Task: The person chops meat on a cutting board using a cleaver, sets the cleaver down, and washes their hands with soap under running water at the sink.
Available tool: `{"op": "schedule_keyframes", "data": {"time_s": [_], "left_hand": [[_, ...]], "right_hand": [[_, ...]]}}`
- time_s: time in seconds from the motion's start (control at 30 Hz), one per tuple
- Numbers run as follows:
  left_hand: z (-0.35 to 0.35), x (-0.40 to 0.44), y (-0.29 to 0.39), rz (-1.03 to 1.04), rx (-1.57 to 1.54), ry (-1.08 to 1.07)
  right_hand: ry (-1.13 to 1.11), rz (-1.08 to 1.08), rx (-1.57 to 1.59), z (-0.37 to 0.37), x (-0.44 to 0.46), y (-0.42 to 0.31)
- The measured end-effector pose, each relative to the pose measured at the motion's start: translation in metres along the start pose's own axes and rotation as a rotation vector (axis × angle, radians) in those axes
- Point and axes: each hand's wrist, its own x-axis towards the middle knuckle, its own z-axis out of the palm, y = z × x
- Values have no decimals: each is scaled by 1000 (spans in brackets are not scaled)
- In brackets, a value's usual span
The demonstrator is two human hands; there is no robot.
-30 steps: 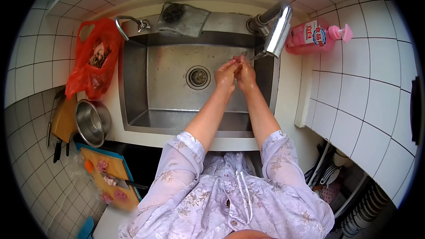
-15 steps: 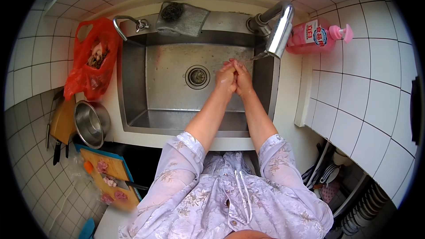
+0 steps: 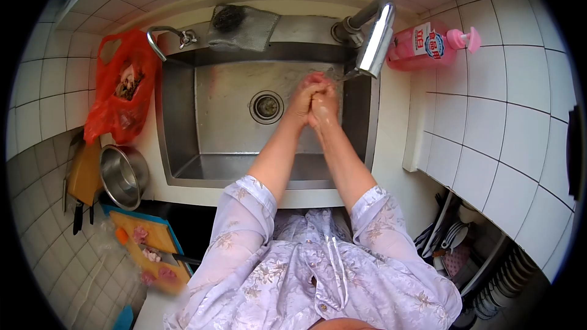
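Over the right half of the steel sink (image 3: 223, 137), my left hand (image 3: 302, 98) and my right hand (image 3: 324, 105) are clasped together, wet, with fingers wrapped round each other. Some fingers are hidden by the overlap. A thin stream of water runs from the chrome faucet (image 3: 374, 49) just beside my fingertips. The round drain (image 3: 266, 107) lies to the left of my hands. No other object shows between them.
A pink soap bottle (image 3: 422, 46) stands right of the faucet. Behind the sink lie a mesh cloth (image 3: 254, 30) and dark scourer (image 3: 228, 18). Leftward are a red bag (image 3: 110, 110), steel pot (image 3: 122, 174) and cutting board (image 3: 162, 238) with meat, carrot and knife.
My hands have shifted their grip on each other, the fingers now folded more closely. The whole view has moved slightly, so the sink sits a little farther left.
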Motion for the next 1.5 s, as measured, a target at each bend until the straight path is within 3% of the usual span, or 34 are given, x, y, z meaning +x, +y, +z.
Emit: {"op": "schedule_keyframes", "data": {"time_s": [0.03,0.1,0.17,0.23,0.37,0.43,0.47,0.53,0.57,0.63,0.67,0.73,0.77,0.8,0.83,0.87,0.93,0.97,1.0,1.03,1.07,1.1,1.13,1.17,1.23,1.27,1.33,1.37,1.43,1.47,1.5], "left_hand": [[-10,5,0,-5,-3,-6],[-26,18,0,-94,-172,-277],[-26,21,-9,-60,-106,-218],[-25,24,-16,-25,-199,141],[-20,8,-23,-129,-223,108],[-15,3,-30,-219,-159,-86],[-12,1,-32,-213,-162,-83],[-4,-7,-32,-5,-433,-113],[-4,-14,-29,-1,-438,-106],[1,-24,-19,-9,-556,-323],[-4,-18,-24,-6,-560,-323],[-17,4,-34,-19,-312,-192],[-22,13,-30,-16,-315,-193],[-24,19,-21,-97,-82,-97],[-23,22,-13,-175,151,-1],[-19,25,-7,-171,148,-6],[-10,24,3,197,888,275],[-13,24,-3,197,888,275],[-18,27,-16,536,1171,266],[-16,25,-19,891,1444,247],[-15,21,-20,897,1451,246],[-8,9,-17,844,1411,288],[-5,1,-18,787,1369,330],[-2,-5,-21,786,1376,330],[4,-9,-30,550,471,148],[6,-12,-33,546,471,150],[12,-16,-34,380,-182,188],[14,-20,-33,381,-184,186],[17,-25,-31,370,-9,592],[15,-25,-29,370,-10,588],[8,-22,-29,285,-306,295]], "right_hand": [[5,-5,-4,7,-12,-6],[127,144,581,19,-32,-16],[108,131,543,17,-38,-18],[33,-318,-748,9,-37,-21],[69,-286,-691,5,-7,-18],[91,-270,-655,7,11,-17],[84,-269,-655,11,19,-17],[220,251,38,18,26,-19],[209,389,285,16,23,-20],[-6,491,471,4,9,-24],[-98,497,416,-2,7,-29],[-199,379,15,-14,2,-36],[-224,238,-281,-17,0,-36],[-223,69,-552,-21,-4,-33],[-206,-48,-664,-21,-15,-33],[-171,-129,-654,-20,-27,-31],[-107,-112,-555,0,-47,-33],[-41,-93,-451,7,-52,-34],[-65,-320,-763,2,-44,-20],[-63,-323,-757,4,-32,-23],[-67,121,-351,4,-18,-28],[-73,553,67,2,-6,-34],[-227,583,315,3,0,-42],[-228,584,321,2,1,-47],[-371,463,199,5,2,-55],[-368,465,199,7,3,-56],[-345,354,-15,13,11,-57],[-347,352,-17,17,12,-55],[-118,-2,-149,23,15,-51],[-117,-6,-150,20,14,-52],[-330,313,331,12,14,-52]]}}
